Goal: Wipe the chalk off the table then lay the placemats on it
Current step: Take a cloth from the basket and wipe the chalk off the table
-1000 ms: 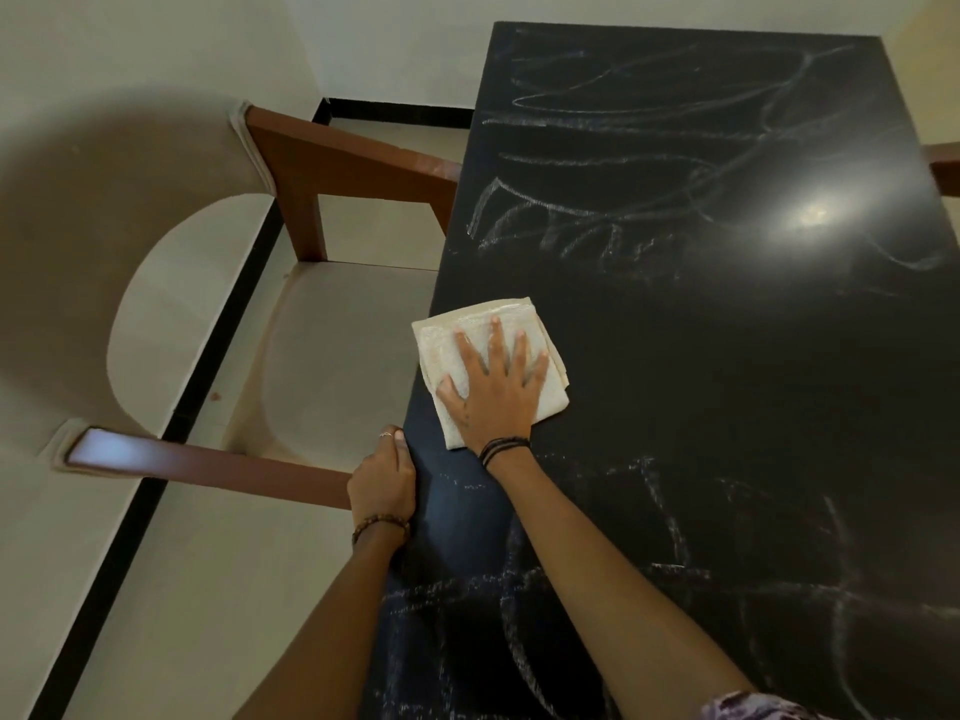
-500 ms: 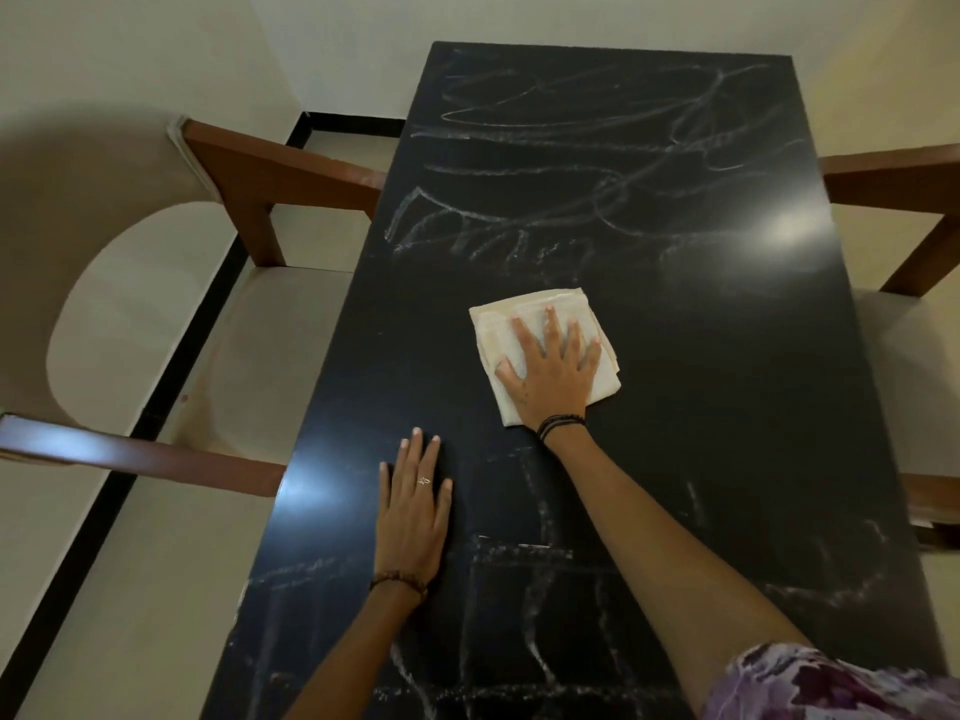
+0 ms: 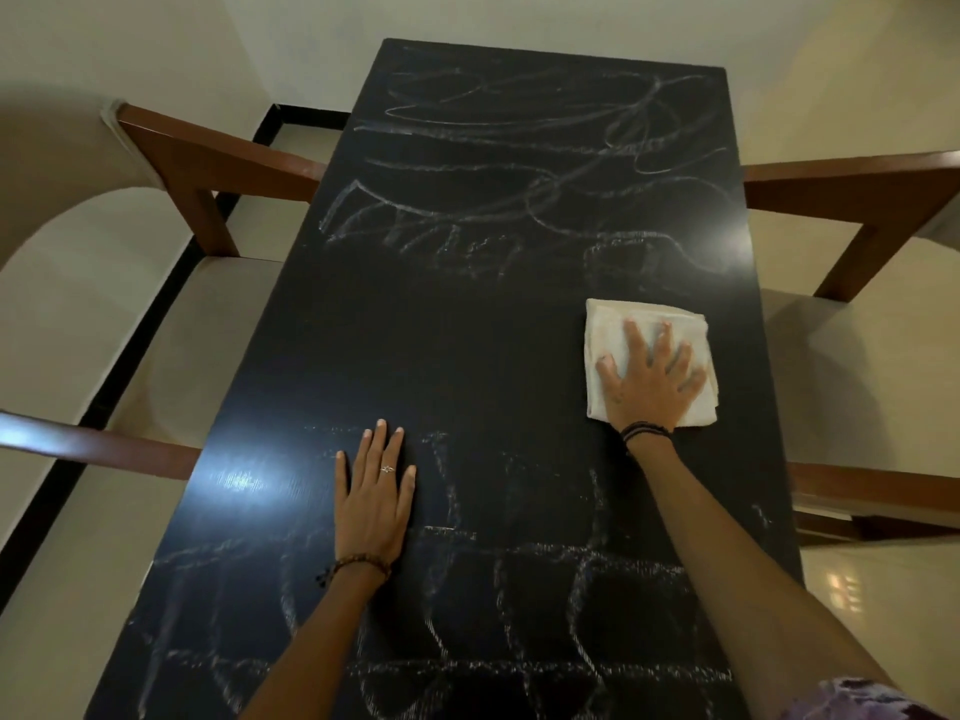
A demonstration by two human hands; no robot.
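1. My right hand (image 3: 652, 381) presses the cloth (image 3: 649, 363) flat, fingers spread, at the frame's right-centre.
2. My left hand (image 3: 374, 493) braces on the table (image 3: 467, 345), fingers straight and close together.
3. I'd use firm, overlapping strokes: chalk (image 3: 519, 210) remains above and below.
4. Glossy black top; soft, folded white cloth. No placemats in view.

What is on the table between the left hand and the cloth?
Nothing: in the head view, only wiped dark table lies between the left hand and the cloth.
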